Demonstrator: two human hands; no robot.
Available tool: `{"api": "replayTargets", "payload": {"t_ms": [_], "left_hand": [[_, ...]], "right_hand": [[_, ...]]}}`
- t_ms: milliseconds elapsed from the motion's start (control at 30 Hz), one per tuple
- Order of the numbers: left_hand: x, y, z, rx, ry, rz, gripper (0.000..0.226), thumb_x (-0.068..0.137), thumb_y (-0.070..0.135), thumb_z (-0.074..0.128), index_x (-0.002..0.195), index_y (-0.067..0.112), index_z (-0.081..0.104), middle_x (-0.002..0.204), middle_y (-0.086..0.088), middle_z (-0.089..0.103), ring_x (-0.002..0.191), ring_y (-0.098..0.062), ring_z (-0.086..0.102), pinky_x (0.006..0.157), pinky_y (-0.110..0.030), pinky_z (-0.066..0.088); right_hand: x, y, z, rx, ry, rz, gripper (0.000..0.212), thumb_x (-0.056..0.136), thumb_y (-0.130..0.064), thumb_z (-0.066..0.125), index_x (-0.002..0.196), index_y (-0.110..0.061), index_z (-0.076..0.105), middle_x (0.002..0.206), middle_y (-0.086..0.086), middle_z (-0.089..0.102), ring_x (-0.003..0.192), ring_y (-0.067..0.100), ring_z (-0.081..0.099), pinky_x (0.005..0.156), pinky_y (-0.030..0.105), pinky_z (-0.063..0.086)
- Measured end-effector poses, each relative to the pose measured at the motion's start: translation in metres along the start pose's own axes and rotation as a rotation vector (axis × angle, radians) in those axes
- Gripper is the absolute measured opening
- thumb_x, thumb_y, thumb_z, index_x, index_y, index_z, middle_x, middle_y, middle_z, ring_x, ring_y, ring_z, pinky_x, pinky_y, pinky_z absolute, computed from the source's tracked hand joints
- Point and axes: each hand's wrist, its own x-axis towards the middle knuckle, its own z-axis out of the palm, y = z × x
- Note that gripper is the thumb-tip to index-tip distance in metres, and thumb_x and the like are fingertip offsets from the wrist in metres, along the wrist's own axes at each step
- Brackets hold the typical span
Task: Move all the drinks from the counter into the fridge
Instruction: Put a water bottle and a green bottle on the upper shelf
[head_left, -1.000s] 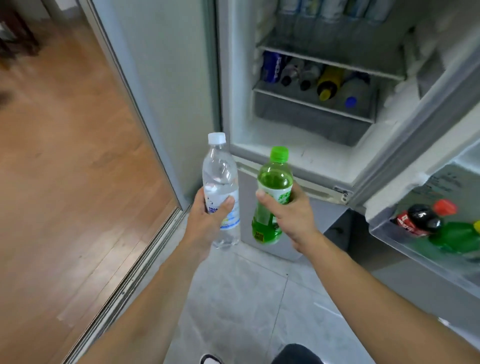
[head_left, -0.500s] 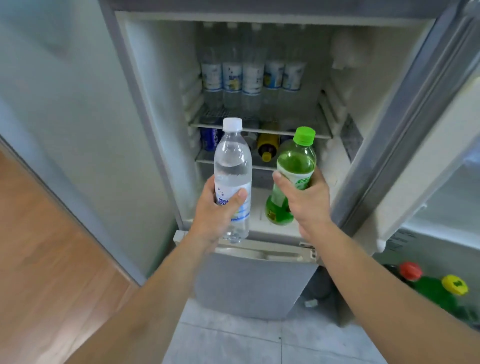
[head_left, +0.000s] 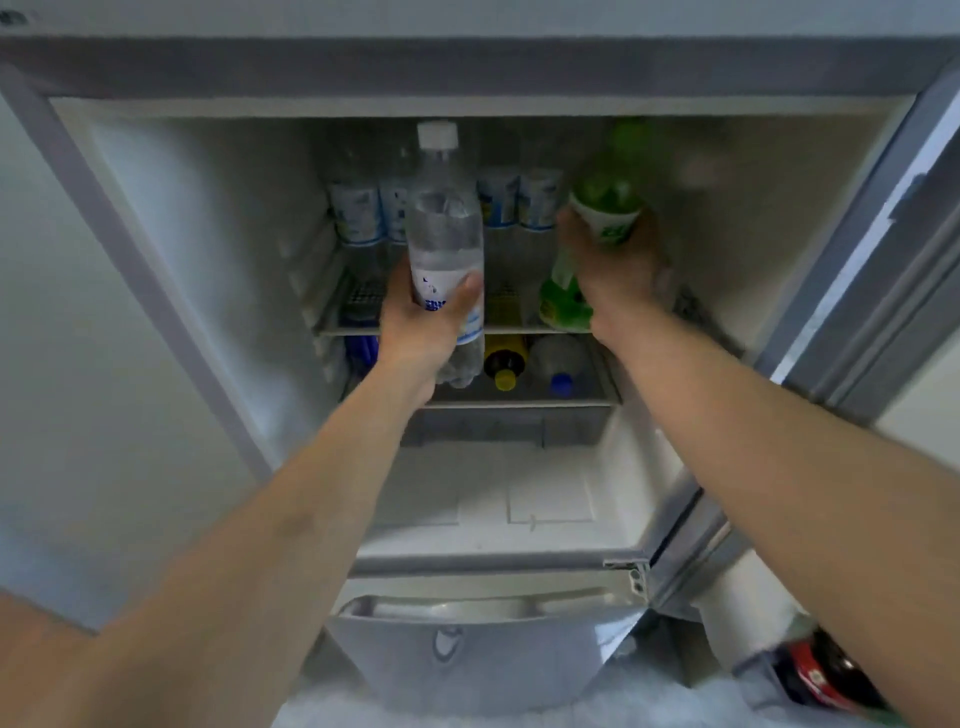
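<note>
**Two bottles held at the open fridge**

My left hand holds a clear water bottle upright; its grip is clamped round the lower part of the bottle, thumb across the blue-printed label, with the white cap uppermost. The bottle's base hangs in front of the edge of the upper shelf, inside the open front of the fridge.

My right hand holds a green bottle; its grip is clamped round the middle, over the label. The bottle leans with its top toward the back right of the cabinet, and its base lies at the front edge of the upper shelf; whether base and shelf touch cannot be told. The upper part of this bottle is blurred.

Behind both bottles, a row of clear labelled bottles stands at the back of the upper shelf. On the lower shelf bottles lie on their sides, caps toward me: one with a yellow cap, one with a blue cap, and a dark blue item at the left, partly hidden by my left wrist.

The fridge door stands open at the right. At the lower right corner, a dark bottle with a red label shows, cut off by my right forearm.
</note>
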Motion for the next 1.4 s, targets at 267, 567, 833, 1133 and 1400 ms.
{"api": "replayTargets", "payload": {"t_ms": [267,567,833,1133,1400], "left_hand": [[0.085,-0.023,0.032,0.0,-0.088,0.104,0.048,0.084,0.023,0.078,0.123,0.023,0.051,0.108,0.016,0.063,0.089,0.013,0.064,0.069,-0.007,0.052],[0.123,-0.043,0.067,0.089,-0.107,0.181,0.052,0.086,0.022,0.076,0.128,0.025,0.046,0.106,0.018,0.056,0.083,0.02,0.056,0.067,0.001,0.045],[0.135,-0.047,0.07,0.176,-0.16,0.143,0.076,0.086,0.025,0.076,0.148,0.022,0.033,0.125,0.011,0.048,0.105,-0.003,0.052,0.066,0.006,0.039],[0.139,-0.052,0.044,0.514,-0.291,0.187,0.074,0.076,0.03,0.084,0.134,0.021,0.04,0.129,0.001,0.058,0.105,-0.011,0.06,0.082,-0.022,0.052],[0.137,-0.051,0.054,0.633,-0.205,0.199,0.066,0.077,0.037,0.082,0.129,0.016,0.047,0.121,-0.002,0.063,0.106,-0.018,0.061,0.085,-0.03,0.049]], "right_hand": [[0.061,0.043,0.025,-0.178,-0.048,-0.016,0.056,0.086,-0.027,0.075,0.133,-0.01,0.05,0.125,0.009,0.063,0.112,0.022,0.062,0.097,0.041,0.053],[0.111,0.066,0.036,-0.405,-0.073,-0.032,0.078,0.081,-0.033,0.079,0.146,-0.015,0.041,0.144,0.008,0.051,0.13,0.024,0.05,0.095,0.025,0.041],[0.093,0.091,0.016,-0.744,-0.063,-0.119,0.065,0.089,-0.039,0.067,0.143,-0.01,0.045,0.142,0.013,0.053,0.131,0.031,0.049,0.107,0.042,0.043],[0.143,0.088,0.031,-0.887,-0.129,0.068,0.057,0.099,-0.039,0.052,0.147,-0.011,0.04,0.149,0.014,0.045,0.136,0.031,0.044,0.11,0.041,0.04],[0.147,0.096,0.03,-0.96,-0.168,0.139,0.046,0.106,-0.027,0.04,0.146,-0.006,0.038,0.151,0.018,0.04,0.139,0.031,0.039,0.111,0.037,0.034]]}}
